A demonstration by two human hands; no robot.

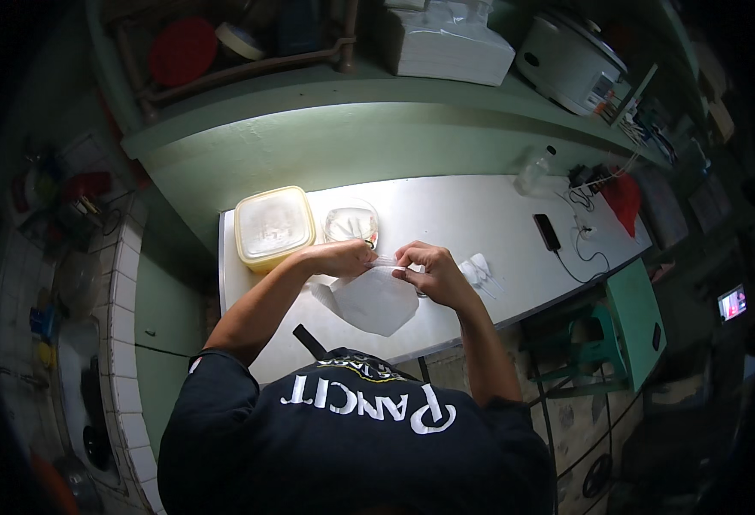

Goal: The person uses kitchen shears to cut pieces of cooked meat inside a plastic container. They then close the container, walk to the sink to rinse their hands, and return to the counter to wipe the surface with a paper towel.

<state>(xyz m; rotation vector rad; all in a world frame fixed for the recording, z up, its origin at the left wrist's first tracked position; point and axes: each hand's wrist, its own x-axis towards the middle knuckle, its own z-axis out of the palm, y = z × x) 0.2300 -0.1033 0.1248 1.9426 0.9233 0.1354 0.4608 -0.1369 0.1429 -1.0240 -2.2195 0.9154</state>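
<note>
Over the white table [416, 212], a thin white sheet [374, 299], paper tissue or a similar soft wrap, hangs from both my hands. My left hand [351, 256] pinches its gathered upper edge. Fingers and thumb of my right hand [434, 271] grip the same edge a short way to the right. Just beyond my left hand sits a clear container [374, 209] with white pieces inside, partly hidden by that hand. A yellow tub with a translucent lid [274, 222] stands left of it. White plastic utensils [477, 270] lie right of my right hand.
Toward the table's right end are a phone [546, 232] on a cable, a clear bottle [535, 170] and a red bag-like item [622, 199]. The shelf above holds a rice cooker [567, 64] and a white wrapped pack [451, 48]. A sink [84, 386] is at left.
</note>
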